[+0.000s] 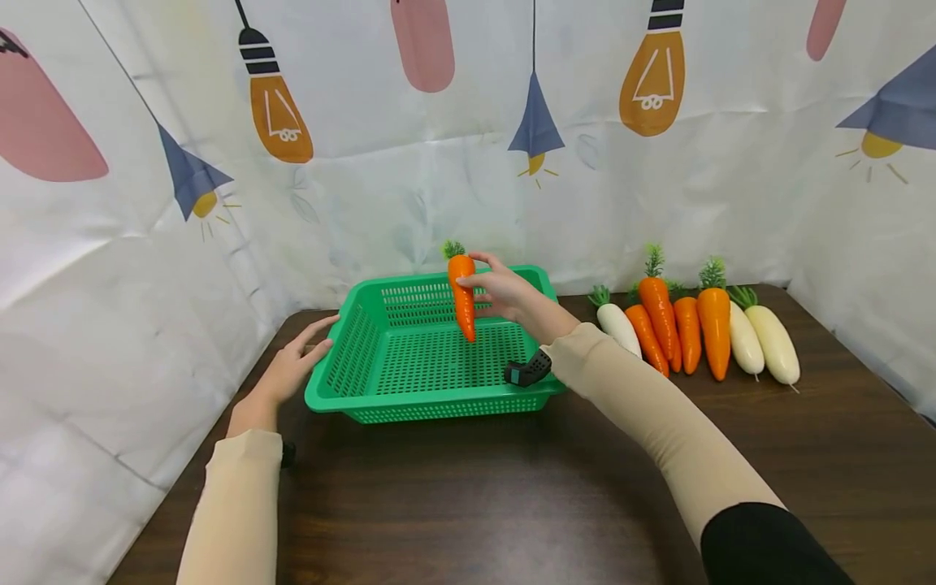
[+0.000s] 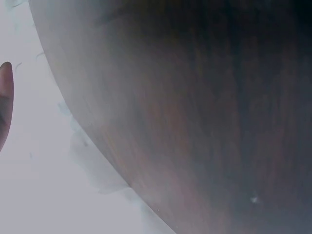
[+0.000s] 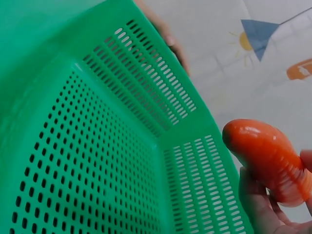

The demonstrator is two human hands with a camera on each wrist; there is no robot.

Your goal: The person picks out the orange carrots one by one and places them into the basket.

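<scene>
A carrot (image 1: pixel 462 294) with a green leafy top is gripped between the thumb and fingers of my right hand (image 1: pixel 504 292), tip downward, over the green basket (image 1: pixel 431 404). In the right wrist view the carrot (image 3: pixel 265 156) shows at the right with its tip toward the basket's perforated wall (image 3: pixel 200 180). My left hand (image 1: pixel 288 370) is at the basket's left rim, its fingers extended along the outside. Only one finger (image 2: pixel 5 102) of it appears in the left wrist view. Inside, the basket's slotted floor is bare where it shows.
On the table's right side lie several carrots (image 1: pixel 715 333) and several white radishes (image 1: pixel 775 345) in a row, partly behind my right sleeve. The dark wooden table (image 1: pixel 453 496) stretches in front of the basket. A printed cloth (image 1: pixel 468 187) hangs behind it.
</scene>
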